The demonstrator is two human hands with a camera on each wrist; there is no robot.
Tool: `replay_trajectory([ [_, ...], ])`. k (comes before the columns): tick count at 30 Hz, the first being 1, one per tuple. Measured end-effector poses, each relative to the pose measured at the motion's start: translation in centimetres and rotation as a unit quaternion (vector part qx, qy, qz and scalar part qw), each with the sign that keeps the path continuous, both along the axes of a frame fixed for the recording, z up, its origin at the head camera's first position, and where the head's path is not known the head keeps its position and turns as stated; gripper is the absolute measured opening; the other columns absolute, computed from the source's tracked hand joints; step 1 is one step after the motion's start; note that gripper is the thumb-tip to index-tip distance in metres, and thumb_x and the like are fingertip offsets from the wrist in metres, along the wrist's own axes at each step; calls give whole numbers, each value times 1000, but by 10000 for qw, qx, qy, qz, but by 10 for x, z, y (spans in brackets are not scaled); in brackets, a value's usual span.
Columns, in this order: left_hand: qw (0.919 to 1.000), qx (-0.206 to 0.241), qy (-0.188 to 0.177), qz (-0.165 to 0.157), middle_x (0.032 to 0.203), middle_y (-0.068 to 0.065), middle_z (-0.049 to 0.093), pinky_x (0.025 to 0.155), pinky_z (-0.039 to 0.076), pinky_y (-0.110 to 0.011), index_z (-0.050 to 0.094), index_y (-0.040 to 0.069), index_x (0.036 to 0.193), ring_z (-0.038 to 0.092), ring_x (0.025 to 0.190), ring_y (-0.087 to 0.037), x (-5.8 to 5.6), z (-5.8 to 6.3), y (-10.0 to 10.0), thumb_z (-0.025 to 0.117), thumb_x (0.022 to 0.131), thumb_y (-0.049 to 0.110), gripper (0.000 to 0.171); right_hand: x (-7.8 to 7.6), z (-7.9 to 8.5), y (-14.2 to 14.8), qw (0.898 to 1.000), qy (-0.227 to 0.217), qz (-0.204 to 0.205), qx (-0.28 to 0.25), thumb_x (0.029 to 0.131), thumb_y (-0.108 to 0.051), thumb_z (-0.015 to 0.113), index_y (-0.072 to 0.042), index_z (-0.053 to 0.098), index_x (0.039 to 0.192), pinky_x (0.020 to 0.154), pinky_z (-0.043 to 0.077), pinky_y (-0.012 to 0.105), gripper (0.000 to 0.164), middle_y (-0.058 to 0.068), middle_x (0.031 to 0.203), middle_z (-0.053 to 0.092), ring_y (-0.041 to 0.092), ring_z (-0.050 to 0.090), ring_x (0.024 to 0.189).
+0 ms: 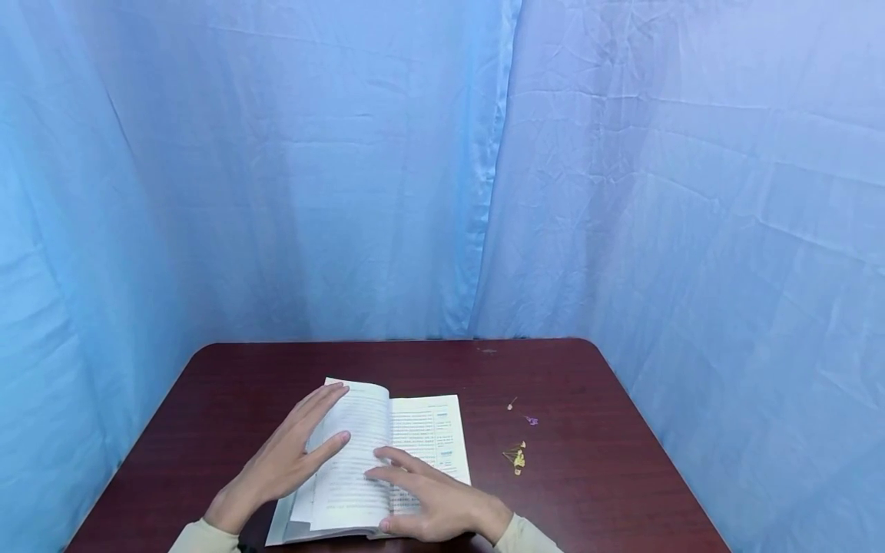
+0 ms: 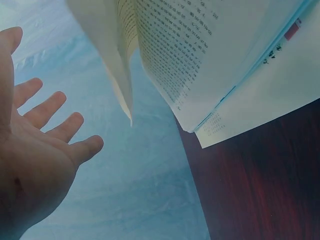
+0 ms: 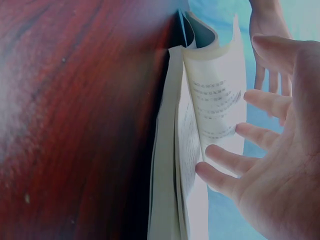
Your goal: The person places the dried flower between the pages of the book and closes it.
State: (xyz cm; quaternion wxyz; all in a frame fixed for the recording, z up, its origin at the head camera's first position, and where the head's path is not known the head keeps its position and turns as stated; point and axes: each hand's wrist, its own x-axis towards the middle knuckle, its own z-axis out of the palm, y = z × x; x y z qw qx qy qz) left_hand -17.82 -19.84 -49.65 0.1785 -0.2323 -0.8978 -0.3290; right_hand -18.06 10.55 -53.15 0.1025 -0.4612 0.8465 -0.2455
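An open book (image 1: 445,430) with printed pages lies at the front of the table, some left leaves lifted and curving up. My left hand (image 1: 286,457) is over the outer edge of the left page (image 1: 356,430), fingers extended and thumb apart. In the left wrist view that hand (image 2: 45,145) is spread beside the raised leaves (image 2: 170,65), with nothing in its grasp. My right hand (image 1: 439,499) reaches across the lower right page towards the fold. Seen from the right wrist, its fingers (image 3: 225,160) are spread and overlap the curved page (image 3: 212,95).
On the dark red table (image 1: 588,491), right of the book, lie a small yellow flower sprig (image 1: 518,459), a purple flower (image 1: 531,421) and a tiny pale flower (image 1: 510,406). Blue curtains (image 1: 346,192) hang behind the table and along both sides.
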Motion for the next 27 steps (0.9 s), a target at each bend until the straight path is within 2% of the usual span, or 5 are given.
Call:
replay_trajectory([
  [10,9999,-41,-102,-41,170,-16,58,121,47,-77,55,11,167,52,158,-48,0,-7,1,78,108,30,66,2,-7,-7,9977,618,199,190,114,-57,59,-27,52,168,132,49,42,62,5,185,36,25,47,167],
  [16,9997,-102,-166,-167,168,-21,59,119,47,-80,56,10,166,56,155,-53,2,-18,3,76,109,30,63,3,-8,-12,9932,1097,330,209,113,-56,60,-22,58,164,132,50,40,61,10,181,43,27,52,163],
  [21,9994,-253,-171,-160,166,-21,62,119,52,-74,59,9,164,59,152,-51,2,-29,4,77,108,30,62,3,-10,-13,9915,1233,350,241,114,-54,60,-22,59,163,130,51,41,59,10,180,45,27,53,162],
  [27,9977,-439,-505,-134,164,-18,64,120,53,-71,62,10,161,60,152,-48,4,-41,4,76,109,36,60,1,-14,-12,9904,1307,376,231,115,-47,62,-22,60,162,131,50,40,53,9,180,45,26,52,163],
])
